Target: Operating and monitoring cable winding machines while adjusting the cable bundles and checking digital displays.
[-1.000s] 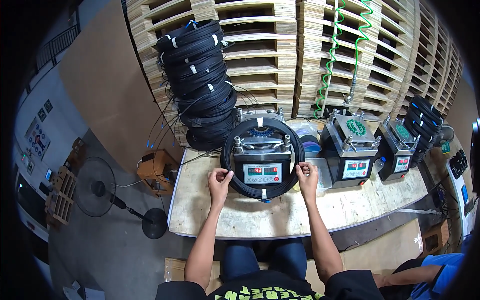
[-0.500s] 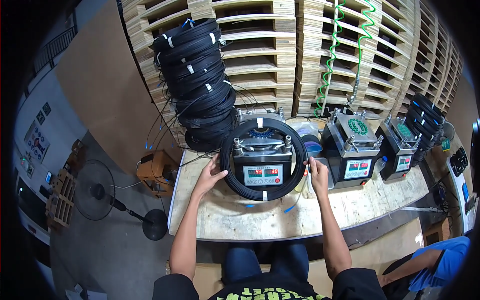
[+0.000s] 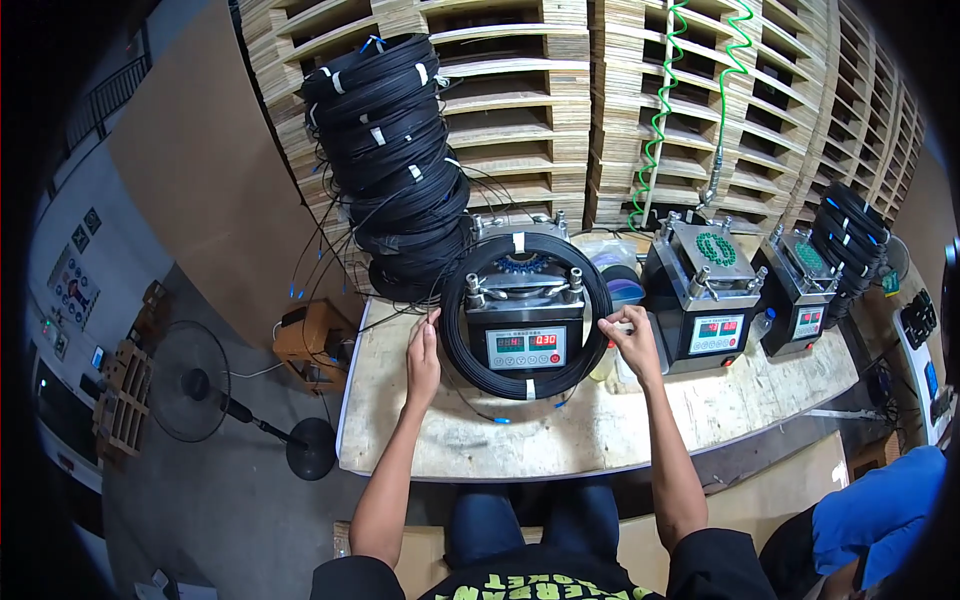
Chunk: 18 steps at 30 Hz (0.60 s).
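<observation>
A black cable coil (image 3: 458,352), bound with white ties, stands upright in front of the nearest press-like machine (image 3: 525,318), whose display panel shows through the ring. My left hand (image 3: 424,362) rests along the coil's left side, fingers stretched upward and touching its edge. At the opposite side my right hand (image 3: 633,343) is closed in a pinch on the cable at the coil's rim. Loose cable ends with blue connectors hang below the ring; one blue connector (image 3: 502,421) lies low over the tabletop.
A tall stack of black cable coils (image 3: 395,160) rises at the back left. Two more machines (image 3: 705,290) (image 3: 803,290) stand to the right on the wooden table (image 3: 480,450). Pallets (image 3: 500,110) line the back. A fan (image 3: 310,448) is at left; a person in blue (image 3: 880,510) sits at right.
My left hand has straightened its fingers and slid right along the coil's edge. My right hand has moved slightly left into a pinch. The hanging blue connectors have shifted. The person at right moved.
</observation>
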{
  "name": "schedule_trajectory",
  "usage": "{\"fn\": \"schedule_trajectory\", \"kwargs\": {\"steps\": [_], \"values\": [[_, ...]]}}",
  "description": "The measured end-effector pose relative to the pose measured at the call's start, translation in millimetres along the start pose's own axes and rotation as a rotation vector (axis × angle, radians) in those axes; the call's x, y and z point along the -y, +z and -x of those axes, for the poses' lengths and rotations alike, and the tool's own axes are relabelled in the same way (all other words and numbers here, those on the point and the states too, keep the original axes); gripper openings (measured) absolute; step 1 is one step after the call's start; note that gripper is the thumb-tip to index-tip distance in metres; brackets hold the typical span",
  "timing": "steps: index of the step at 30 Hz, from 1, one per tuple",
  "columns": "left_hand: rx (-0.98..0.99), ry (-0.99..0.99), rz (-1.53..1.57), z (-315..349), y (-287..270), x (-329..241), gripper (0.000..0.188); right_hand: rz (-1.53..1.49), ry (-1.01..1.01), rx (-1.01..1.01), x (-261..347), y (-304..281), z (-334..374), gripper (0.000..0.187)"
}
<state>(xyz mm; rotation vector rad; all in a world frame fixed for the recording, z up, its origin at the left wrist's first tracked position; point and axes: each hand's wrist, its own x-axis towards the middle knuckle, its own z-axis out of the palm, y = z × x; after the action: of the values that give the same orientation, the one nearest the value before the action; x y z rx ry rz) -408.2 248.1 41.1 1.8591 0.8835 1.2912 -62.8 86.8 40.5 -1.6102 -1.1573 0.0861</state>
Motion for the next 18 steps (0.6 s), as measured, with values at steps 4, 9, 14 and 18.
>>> {"fn": "schedule_trajectory", "kwargs": {"steps": [4, 9, 14, 18], "values": [[-0.064, -0.071, 0.112, -3, -7, 14, 0.031, -0.165, 0.067, 0.127, 2, -9, -11, 0.027], [0.067, -0.29, 0.446, -1, -9, 9, 0.029, -0.303, 0.246, 0.367, 6, -21, -21, 0.025], [0.134, -0.307, 0.216, -4, -18, 15, 0.02, -0.302, 0.201, 0.356, -2, -17, -19, 0.021], [0.201, -0.311, 0.329, -9, -22, 10, 0.022, -0.234, 0.164, 0.266, -3, -21, -12, 0.018]]}}
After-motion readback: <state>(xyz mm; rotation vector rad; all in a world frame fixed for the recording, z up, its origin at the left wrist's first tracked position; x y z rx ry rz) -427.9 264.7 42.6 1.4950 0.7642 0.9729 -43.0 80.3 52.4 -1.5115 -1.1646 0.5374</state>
